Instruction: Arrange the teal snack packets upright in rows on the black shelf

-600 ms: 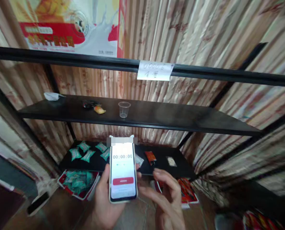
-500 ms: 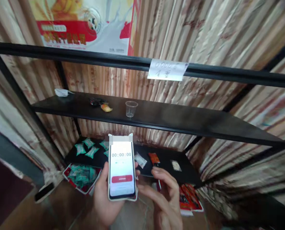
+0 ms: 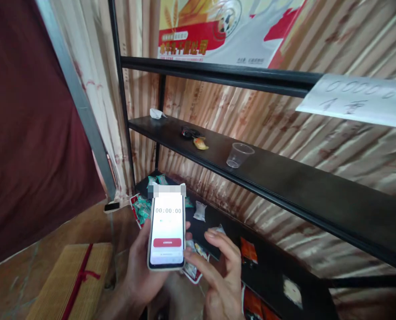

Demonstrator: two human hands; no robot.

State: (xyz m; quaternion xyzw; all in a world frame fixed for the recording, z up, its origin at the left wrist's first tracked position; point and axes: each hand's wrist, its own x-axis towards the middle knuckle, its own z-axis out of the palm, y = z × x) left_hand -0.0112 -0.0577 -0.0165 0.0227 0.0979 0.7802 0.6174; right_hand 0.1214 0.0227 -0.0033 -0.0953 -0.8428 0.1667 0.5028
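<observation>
A smartphone (image 3: 166,229) in a pale case is upright in my left hand (image 3: 141,255), whose fingers wrap round its sides. Its lit screen reads 00:00:00 above a red button. My right hand (image 3: 222,275) hovers at the phone's lower right, holding nothing, its thumb and fingers apart. One fingertip is close to the phone's edge; I cannot tell if it touches. Behind the hands, the low shelf carries a silver packet (image 3: 200,211), an orange packet (image 3: 249,250) and a whitish packet (image 3: 292,291). Part of the low shelf is hidden by the phone and hands.
On the black middle shelf (image 3: 284,178) stand a clear plastic cup (image 3: 239,155), a small yellow packet (image 3: 201,143) and a white crumpled item (image 3: 156,114). A box of green packets (image 3: 142,208) sits on the floor, near a rolled straw mat (image 3: 71,280) and another phone (image 3: 111,207).
My view has swung left, bringing the dark red curtain and straw mat into sight. The phone stays in my left hand, its display still at 00:00:00. My right hand stays beside it.
</observation>
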